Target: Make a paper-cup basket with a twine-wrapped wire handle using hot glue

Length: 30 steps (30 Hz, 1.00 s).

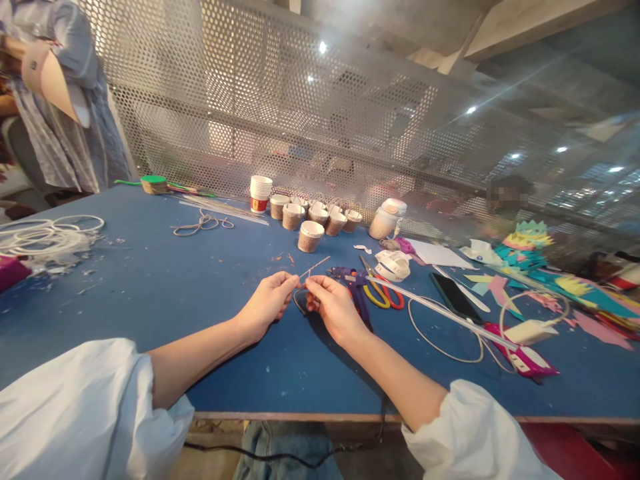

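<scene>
A thin strand [321,262], apparently twine, is pinched between the fingertips of the left hand [270,299] and right hand [334,308], held close together above the blue surface [225,380], one end projecting beyond them near the frontmost cup [311,238].

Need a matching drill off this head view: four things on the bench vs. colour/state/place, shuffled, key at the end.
1. Thin cord
2. Glue gun
3. Scissors
4. Smartphone

A. One yellow handle loop, one red
B. Lying flat, dark screen up
C. Pinched at the fingertips of the left hand and right hand
D. Dark blue-purple, long translucent glue stick at its rear

Pairs: 1-C, 2-D, 3-A, 4-B
</scene>
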Each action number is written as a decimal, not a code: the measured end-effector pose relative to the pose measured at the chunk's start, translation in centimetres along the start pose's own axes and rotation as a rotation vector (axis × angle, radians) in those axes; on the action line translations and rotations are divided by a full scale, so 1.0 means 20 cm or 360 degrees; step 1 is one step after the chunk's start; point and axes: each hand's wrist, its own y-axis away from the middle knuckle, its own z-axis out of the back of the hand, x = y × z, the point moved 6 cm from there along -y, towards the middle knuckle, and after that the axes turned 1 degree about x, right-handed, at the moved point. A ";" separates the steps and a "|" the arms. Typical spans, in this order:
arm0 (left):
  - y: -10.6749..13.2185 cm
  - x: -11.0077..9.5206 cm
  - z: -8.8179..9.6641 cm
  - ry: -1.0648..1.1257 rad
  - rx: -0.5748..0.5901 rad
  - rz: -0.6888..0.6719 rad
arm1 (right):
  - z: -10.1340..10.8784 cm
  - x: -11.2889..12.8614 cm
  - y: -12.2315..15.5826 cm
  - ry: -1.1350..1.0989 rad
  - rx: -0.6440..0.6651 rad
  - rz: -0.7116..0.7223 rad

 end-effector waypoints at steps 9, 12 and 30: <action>0.00 -0.01 0.00 0.0057 -0.0010 -0.0060 | 0.00 -0.01 0.00 0.0007 -0.0004 0.0012; 0.00 -0.02 -0.01 0.0093 0.0010 -0.0047 | 0.00 0.00 0.00 0.0009 -0.0007 0.0008; 0.00 0.00 -0.01 0.0181 0.0016 0.0046 | 0.00 -0.01 0.00 0.0018 0.0006 0.0002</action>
